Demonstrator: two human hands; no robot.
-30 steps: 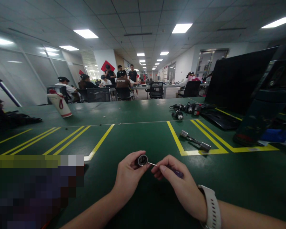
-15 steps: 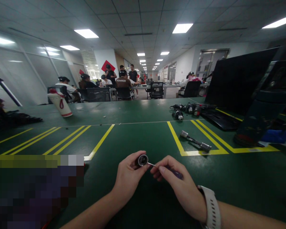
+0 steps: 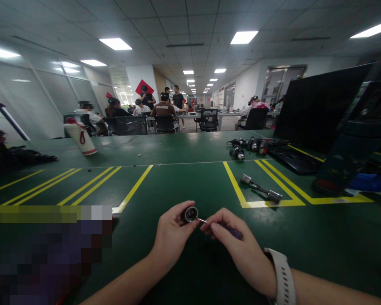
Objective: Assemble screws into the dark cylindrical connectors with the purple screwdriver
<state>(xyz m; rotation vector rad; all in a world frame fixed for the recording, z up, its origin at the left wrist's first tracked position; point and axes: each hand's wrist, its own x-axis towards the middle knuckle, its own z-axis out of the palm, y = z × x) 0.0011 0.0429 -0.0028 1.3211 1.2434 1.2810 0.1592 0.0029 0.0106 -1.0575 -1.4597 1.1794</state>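
Observation:
My left hand (image 3: 172, 228) is closed around a small round metal cylinder (image 3: 191, 214), its dark hollow end facing me. Between the thumb and fingers of my right hand (image 3: 230, 233) is a screwdriver (image 3: 233, 231) with a dark purplish handle. Its thin shaft points left and its tip meets the lower right rim of the cylinder; whether it goes inside I cannot tell. Farther right lies a metal bar with a knurled cylinder at each end (image 3: 260, 189), apart from both hands, partly across yellow tape.
The green table (image 3: 184, 182) carries yellow tape lines. A white cup (image 3: 81, 137) stands tilted at back left. Dark cabled metal parts (image 3: 239, 153) lie at back right, near a black monitor (image 3: 317, 106) and a dark bottle (image 3: 346, 156). A pixelated patch hides the lower left. People sit beyond.
Both hands stay almost in place, still holding the cylinder and the screwdriver. The view has shifted very slightly.

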